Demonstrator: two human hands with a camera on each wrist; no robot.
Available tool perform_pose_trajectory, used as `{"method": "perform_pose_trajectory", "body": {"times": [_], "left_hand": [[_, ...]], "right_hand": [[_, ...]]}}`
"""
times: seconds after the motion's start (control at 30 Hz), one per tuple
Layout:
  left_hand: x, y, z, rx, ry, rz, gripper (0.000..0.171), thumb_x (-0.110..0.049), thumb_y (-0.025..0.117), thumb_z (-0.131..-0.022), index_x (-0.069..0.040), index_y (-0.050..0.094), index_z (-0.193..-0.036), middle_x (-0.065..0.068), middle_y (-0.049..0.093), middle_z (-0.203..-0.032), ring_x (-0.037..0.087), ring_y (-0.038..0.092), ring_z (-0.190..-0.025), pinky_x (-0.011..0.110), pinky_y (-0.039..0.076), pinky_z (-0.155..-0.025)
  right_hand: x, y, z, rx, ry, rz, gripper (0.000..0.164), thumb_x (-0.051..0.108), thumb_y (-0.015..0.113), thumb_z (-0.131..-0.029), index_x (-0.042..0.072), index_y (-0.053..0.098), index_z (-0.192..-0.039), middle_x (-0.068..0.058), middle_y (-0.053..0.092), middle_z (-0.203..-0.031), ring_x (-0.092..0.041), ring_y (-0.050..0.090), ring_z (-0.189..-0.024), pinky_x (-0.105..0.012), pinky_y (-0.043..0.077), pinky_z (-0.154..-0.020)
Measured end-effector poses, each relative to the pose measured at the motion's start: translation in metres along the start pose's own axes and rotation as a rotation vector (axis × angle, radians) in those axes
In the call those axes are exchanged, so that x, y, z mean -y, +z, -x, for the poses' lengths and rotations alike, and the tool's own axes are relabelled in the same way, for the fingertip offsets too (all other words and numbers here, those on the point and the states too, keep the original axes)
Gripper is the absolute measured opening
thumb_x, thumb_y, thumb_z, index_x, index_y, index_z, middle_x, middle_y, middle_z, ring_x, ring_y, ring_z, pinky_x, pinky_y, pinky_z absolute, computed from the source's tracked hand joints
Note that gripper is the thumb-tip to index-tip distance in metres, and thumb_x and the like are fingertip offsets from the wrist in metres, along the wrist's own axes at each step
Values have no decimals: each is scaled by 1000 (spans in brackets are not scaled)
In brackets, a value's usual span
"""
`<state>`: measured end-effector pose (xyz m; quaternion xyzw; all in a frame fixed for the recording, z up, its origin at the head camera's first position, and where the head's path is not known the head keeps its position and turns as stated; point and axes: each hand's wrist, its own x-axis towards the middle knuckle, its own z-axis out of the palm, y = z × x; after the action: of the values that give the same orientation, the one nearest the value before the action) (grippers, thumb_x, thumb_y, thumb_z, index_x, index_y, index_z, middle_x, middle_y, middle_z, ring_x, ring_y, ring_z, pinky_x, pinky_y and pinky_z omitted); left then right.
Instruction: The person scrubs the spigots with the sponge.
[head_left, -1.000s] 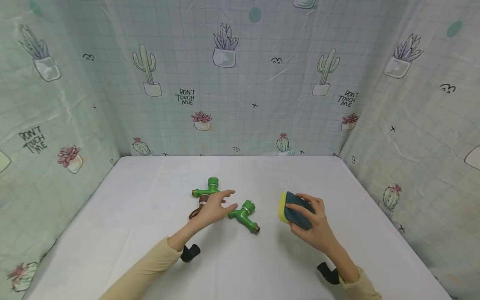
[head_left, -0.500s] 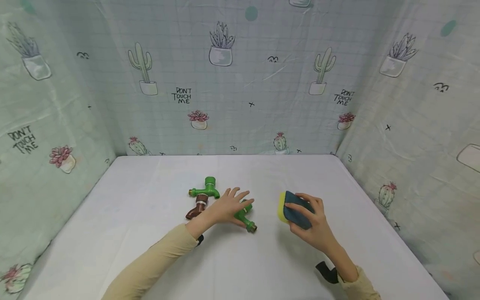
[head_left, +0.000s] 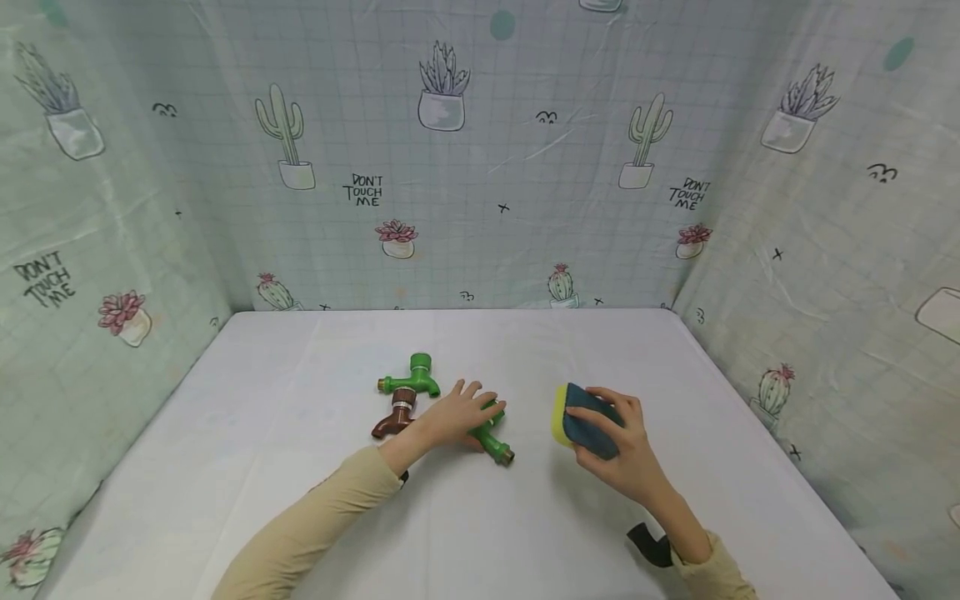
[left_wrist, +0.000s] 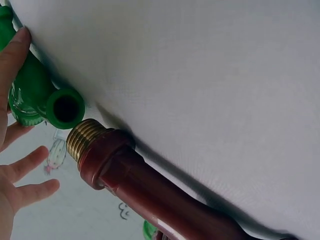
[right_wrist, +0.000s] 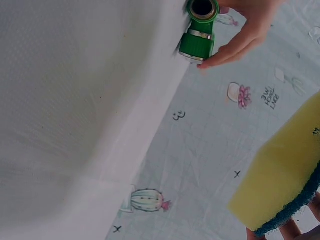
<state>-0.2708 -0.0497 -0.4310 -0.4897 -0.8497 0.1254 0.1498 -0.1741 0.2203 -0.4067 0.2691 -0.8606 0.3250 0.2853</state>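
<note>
Near the table's middle, my left hand (head_left: 452,417) pinches a green faucet (head_left: 497,448) lying on the white table. In the left wrist view the thumb lies along the faucet body (left_wrist: 34,82), a finger reaches its far side, and the other fingers are spread. The hand hides part of the faucet in the head view. On the right, my right hand (head_left: 628,454) holds a yellow sponge (head_left: 592,421) with a dark scouring side, raised above the table. Its yellow face (right_wrist: 280,160) fills the lower right of the right wrist view.
Left of my left hand lie a brown faucet (head_left: 401,412) and, just behind it, another green faucet (head_left: 420,375). The white table (head_left: 525,533) is bordered by a cactus-print curtain (head_left: 480,167) at the back and sides.
My left hand has moved right and come down onto the nearer green faucet, its fingers closing about it. The right hand still holds the sponge, barely shifted left.
</note>
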Motion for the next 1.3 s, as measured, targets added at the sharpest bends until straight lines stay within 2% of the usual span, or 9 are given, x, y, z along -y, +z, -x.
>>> {"method": "perform_pose_trajectory", "body": {"times": [0.13, 0.23, 0.33, 0.5, 0.7, 0.83, 0.93, 1.07, 1.3], "left_hand": [[-1, 1, 0, -30, 2, -22, 71, -58, 62, -70, -18, 45, -126, 3, 51, -121, 24, 48, -109, 44, 46, -90], [-1, 0, 2, -50, -15, 6, 71, -57, 63, -70, -17, 44, -126, 4, 50, -123, 24, 48, -109, 44, 45, -90], [-1, -4, 4, -86, -52, 69, 74, -53, 66, -69, -15, 43, -127, 6, 49, -126, 24, 48, -109, 43, 45, -90], [-4, -12, 9, -178, -117, 257, 76, -45, 71, -69, -11, 41, -130, 7, 45, -131, 23, 47, -110, 39, 46, -88], [-13, -20, 16, -363, -173, 576, 77, -32, 75, -70, -6, 37, -132, 10, 41, -134, 21, 47, -115, 36, 44, -95], [-20, -26, 17, -498, -184, 917, 79, -14, 77, -67, -6, 34, -132, 11, 43, -131, 17, 49, -104, 28, 52, -77], [-25, -37, 16, -553, -179, 1187, 78, -2, 75, -66, -2, 33, -132, 13, 42, -131, 20, 51, -99, 27, 54, -66], [-30, -52, 17, -508, -204, 1507, 78, 5, 71, -69, -3, 30, -134, 13, 32, -139, 27, 52, -102, 29, 55, -69], [-29, -54, 26, -254, -244, 1915, 78, 2, 65, -77, -13, 21, -139, 15, 15, -144, 24, 47, -114, 41, 50, -87]], "right_hand": [[1, 2, -1, -4, -12, -2, 49, 9, 73, -62, 22, 62, -108, -14, 45, -125, -23, 31, -107, -44, 41, -75], [1, 3, -1, -6, -20, -1, 50, 9, 74, -62, 23, 62, -108, -14, 45, -124, -23, 31, -107, -44, 41, -75], [1, 4, -1, 2, -19, 2, 50, 9, 74, -62, 23, 62, -109, -14, 44, -125, -23, 32, -107, -45, 42, -75], [4, 6, -1, 14, -9, -4, 50, 9, 74, -62, 23, 62, -109, -13, 44, -125, -23, 31, -107, -46, 42, -75], [9, 12, -4, 39, -25, -7, 50, 11, 73, -63, 24, 61, -110, -12, 44, -125, -22, 31, -108, -46, 45, -75], [13, 18, -9, 47, -49, -6, 50, 12, 72, -64, 25, 60, -111, -11, 44, -126, -22, 31, -108, -45, 46, -74], [17, 20, -13, 47, -72, -11, 51, 13, 72, -64, 26, 60, -111, -11, 44, -126, -22, 32, -108, -44, 46, -75], [22, 22, -17, 40, -101, -23, 51, 14, 72, -64, 26, 59, -112, -11, 43, -127, -21, 32, -108, -42, 46, -76], [27, 24, -21, 28, -145, -27, 42, 24, 68, -72, 26, 59, -113, -12, 42, -128, -22, 31, -109, -42, 45, -76]]}}
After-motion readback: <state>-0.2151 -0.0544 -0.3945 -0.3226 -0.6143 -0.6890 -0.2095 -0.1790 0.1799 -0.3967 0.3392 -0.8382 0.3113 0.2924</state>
